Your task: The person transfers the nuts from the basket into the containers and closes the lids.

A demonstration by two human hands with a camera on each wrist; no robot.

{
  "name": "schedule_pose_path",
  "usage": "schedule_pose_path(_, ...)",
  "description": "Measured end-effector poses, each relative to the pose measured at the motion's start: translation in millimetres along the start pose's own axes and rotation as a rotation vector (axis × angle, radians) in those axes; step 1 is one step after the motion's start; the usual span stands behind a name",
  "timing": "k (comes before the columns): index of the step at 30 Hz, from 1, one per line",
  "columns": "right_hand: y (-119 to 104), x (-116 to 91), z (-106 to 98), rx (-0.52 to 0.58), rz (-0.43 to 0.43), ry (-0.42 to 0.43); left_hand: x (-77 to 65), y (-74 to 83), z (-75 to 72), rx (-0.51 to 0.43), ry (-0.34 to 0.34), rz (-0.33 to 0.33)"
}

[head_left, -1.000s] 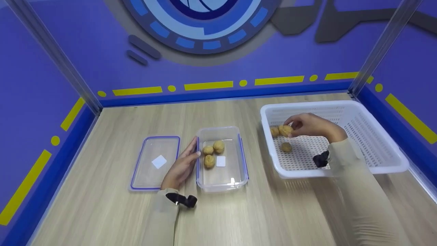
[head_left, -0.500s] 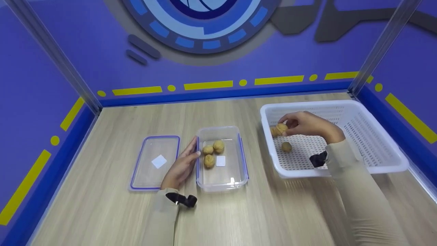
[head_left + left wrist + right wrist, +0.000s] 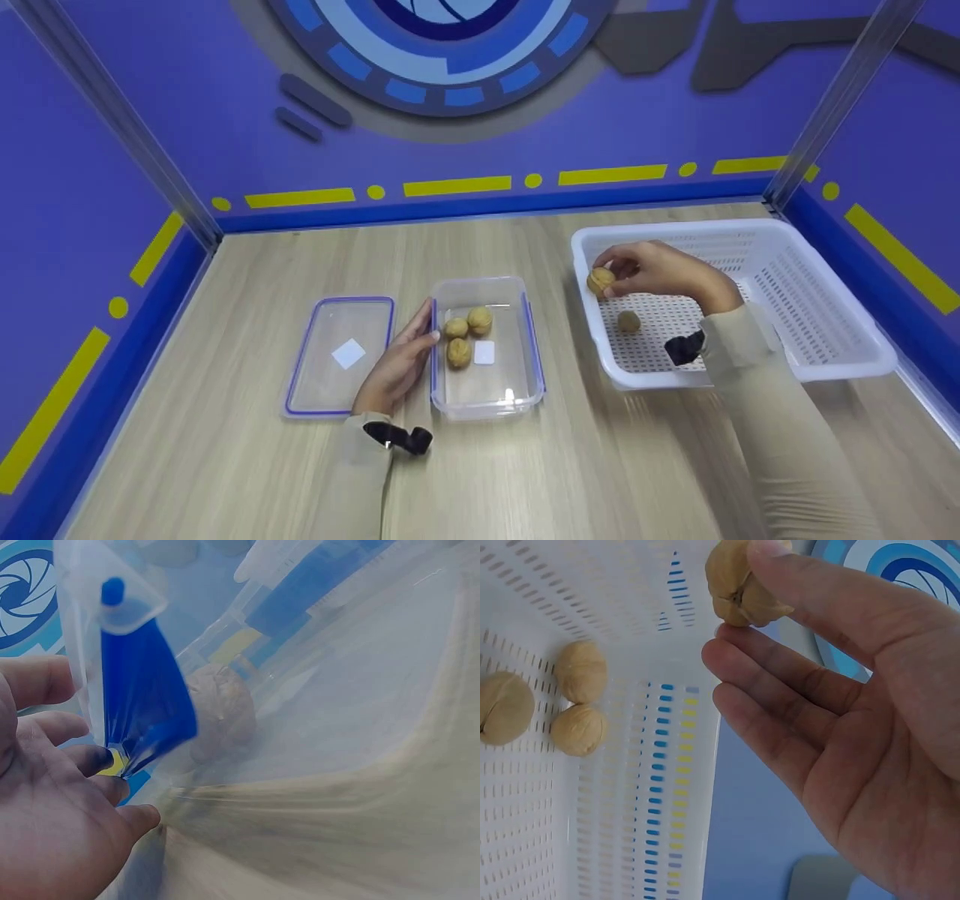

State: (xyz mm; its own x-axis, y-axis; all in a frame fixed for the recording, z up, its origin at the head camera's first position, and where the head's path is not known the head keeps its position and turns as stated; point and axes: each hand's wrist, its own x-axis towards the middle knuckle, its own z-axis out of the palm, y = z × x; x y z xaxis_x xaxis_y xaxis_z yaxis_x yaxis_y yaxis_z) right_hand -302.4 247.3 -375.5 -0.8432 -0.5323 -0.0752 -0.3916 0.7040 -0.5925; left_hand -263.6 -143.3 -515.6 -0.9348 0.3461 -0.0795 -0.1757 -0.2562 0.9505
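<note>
My right hand [image 3: 652, 270] pinches a walnut [image 3: 601, 282] between thumb and fingertips, over the left side of the white basket [image 3: 847, 319]. In the right wrist view the held walnut [image 3: 742, 585] is above the basket rim. Three walnuts lie inside below: one walnut [image 3: 506, 709] alone and a touching pair [image 3: 580, 730]. My left hand [image 3: 397, 367] rests along the left wall of a clear plastic container [image 3: 487, 394], fingers extended outside, thumb tip at the rim. Three walnuts [image 3: 460, 352] sit in the container. The left wrist view shows the fingers [image 3: 60, 724] beside its blue clip [image 3: 142, 682].
A clear lid [image 3: 319, 382] with a blue-purple seal lies left of the container, partly behind my left hand. Wooden tabletop [image 3: 555, 465] separates container and basket. Purple panels [image 3: 480, 154] wall in the back and sides.
My right hand has shifted left with the pinched walnut, from inside the basket toward its left rim. The left hand and container have stayed in place.
</note>
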Motion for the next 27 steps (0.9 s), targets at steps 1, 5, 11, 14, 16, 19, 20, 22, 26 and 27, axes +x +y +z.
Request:
schedule_pose_path(1,-1.4,0.8,0.3,0.003,-0.001,0.000,0.2,-0.2,-0.1,0.000,0.004,-0.002)
schedule_pose_path(5,-6.7,4.0,1.9,0.020,-0.014,-0.005,0.1,-0.8,0.0,-0.002,0.017,-0.012)
schedule_pose_path(11,-14.2,9.1,4.5,0.046,-0.022,-0.011,0.1,-0.8,0.7,0.000,0.011,-0.006)
schedule_pose_path(14,-18.5,11.7,5.9,0.038,-0.035,-0.007,0.0,0.0,1.3,0.001,0.011,-0.005)
schedule_pose_path(16,-21.6,13.8,7.1,0.030,-0.045,-0.004,0.0,0.5,1.6,0.001,0.016,-0.011)
schedule_pose_path(19,-25.7,18.1,9.4,0.028,-0.046,-0.009,0.0,1.0,1.3,0.012,0.029,-0.025)
schedule_pose_path(20,-27.0,19.7,10.3,0.025,-0.046,-0.010,0.0,1.1,1.2,0.015,0.034,-0.031)
schedule_pose_path(22,-29.4,23.0,12.2,0.013,-0.053,-0.011,0.2,1.2,0.9,0.019,0.025,-0.022)
schedule_pose_path(26,-35.6,29.1,15.5,-0.020,-0.083,-0.012,0.0,1.3,0.2,0.014,-0.002,0.003)
schedule_pose_path(27,-37.4,30.4,16.3,-0.024,-0.088,-0.014,-0.2,1.4,0.0,0.012,-0.010,0.011)
